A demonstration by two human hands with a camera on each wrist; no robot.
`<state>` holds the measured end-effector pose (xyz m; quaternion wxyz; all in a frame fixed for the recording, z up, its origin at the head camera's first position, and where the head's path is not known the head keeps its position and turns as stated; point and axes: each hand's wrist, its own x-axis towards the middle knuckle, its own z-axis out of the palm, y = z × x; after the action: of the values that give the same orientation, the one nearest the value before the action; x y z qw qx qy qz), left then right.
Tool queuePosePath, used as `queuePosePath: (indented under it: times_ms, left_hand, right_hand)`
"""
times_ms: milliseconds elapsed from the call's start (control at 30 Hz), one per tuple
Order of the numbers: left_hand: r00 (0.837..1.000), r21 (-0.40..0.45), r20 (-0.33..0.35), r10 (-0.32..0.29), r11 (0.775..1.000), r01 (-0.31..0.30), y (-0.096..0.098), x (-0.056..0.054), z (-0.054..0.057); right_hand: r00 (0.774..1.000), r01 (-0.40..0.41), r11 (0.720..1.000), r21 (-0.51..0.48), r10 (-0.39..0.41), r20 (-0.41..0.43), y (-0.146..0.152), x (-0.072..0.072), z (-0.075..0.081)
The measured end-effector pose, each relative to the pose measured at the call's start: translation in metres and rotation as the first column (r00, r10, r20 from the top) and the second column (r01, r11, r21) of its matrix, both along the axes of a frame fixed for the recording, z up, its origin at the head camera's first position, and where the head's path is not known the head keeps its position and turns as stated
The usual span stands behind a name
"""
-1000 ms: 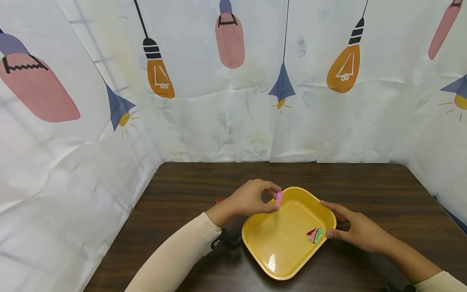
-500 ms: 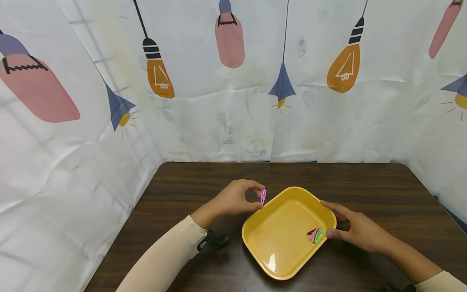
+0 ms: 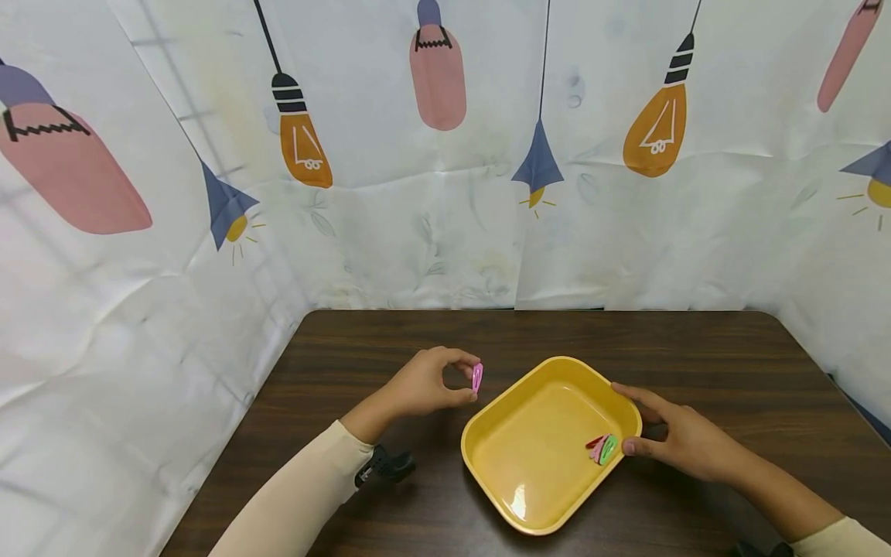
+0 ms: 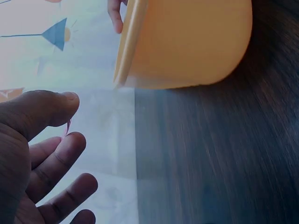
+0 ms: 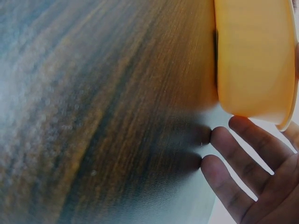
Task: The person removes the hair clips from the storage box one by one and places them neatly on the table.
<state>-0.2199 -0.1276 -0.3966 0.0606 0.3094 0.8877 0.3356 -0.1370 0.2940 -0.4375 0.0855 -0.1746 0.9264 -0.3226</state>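
A pink hair clip [image 3: 477,377] stands upright between the thumb and fingertips of my left hand [image 3: 423,383], which pinches it just left of the yellow tray [image 3: 487,483]. In the left wrist view only a thin edge of the clip shows. Inside the tray, near its right side, lie several hair clips [image 3: 602,449] in red, pink and green, close together. My right hand [image 3: 685,442] rests against the tray's right corner, with thumb and forefinger spread along the rim. Its other fingers [image 5: 261,144] look nearly straight in the right wrist view, one touching the tray's outer wall.
Everything stands on a dark wood-grain table [image 3: 390,340]. A white curtain [image 3: 431,255] printed with lamps and bulbs hangs behind and at both sides. A black strap with a small device [image 3: 383,464] sits on my left wrist.
My left hand has moved left, from over the tray's far-left rim to outside it, with the pink hair clip still pinched. The tray and my right hand have stayed in place.
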Motion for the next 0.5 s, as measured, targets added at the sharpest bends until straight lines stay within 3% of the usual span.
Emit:
queuePosePath:
  times_ms: [233,500]
  left_hand:
    - [0.999,0.055,0.037,0.014,0.998,-0.016,-0.013,-0.002,-0.003]
    - [0.999,0.072,0.033,0.042,0.996,-0.045,-0.029,-0.004,-0.01]
  right_hand:
    - [1.0,0.01,1.0,0.007,-0.01,-0.009,0.0,0.001,0.0]
    - [1.0,-0.001,1.0,-0.008,0.001,-0.003,0.0,0.0,0.0]
